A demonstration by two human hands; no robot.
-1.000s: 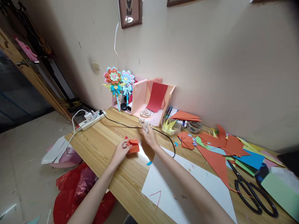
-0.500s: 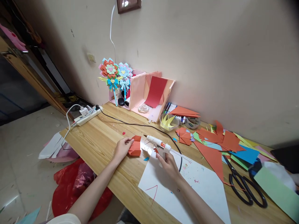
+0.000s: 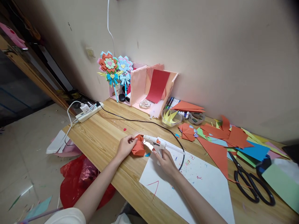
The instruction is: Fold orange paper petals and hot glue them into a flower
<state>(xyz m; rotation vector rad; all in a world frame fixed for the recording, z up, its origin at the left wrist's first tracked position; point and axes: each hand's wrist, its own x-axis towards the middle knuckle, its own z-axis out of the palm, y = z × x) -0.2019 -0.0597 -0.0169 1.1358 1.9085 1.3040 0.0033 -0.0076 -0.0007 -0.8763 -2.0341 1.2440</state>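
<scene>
My left hand [image 3: 125,147] pinches a folded orange paper piece [image 3: 138,147] and tilts it up off the wooden table [image 3: 102,137]. My right hand [image 3: 166,161] grips the handle of a white glue gun [image 3: 155,143]. The gun's nozzle points left and touches or nearly touches the orange piece. The gun's black cord [image 3: 149,122] runs back across the table to a white power strip [image 3: 90,112]. A large white sheet [image 3: 201,186] lies under my right forearm.
Black scissors [image 3: 252,188] lie at the right beside a heap of orange, blue and green paper scraps [image 3: 224,140]. At the wall stand paper flowers [image 3: 114,68], a pink box [image 3: 151,88], a clear bowl [image 3: 171,118] and tape [image 3: 196,117]. Red plastic bag [image 3: 79,183] on the floor.
My right hand picked up the glue gun from near the pink box, drew it toward me, then brought its nozzle to the orange piece. My left hand tilted the piece up.
</scene>
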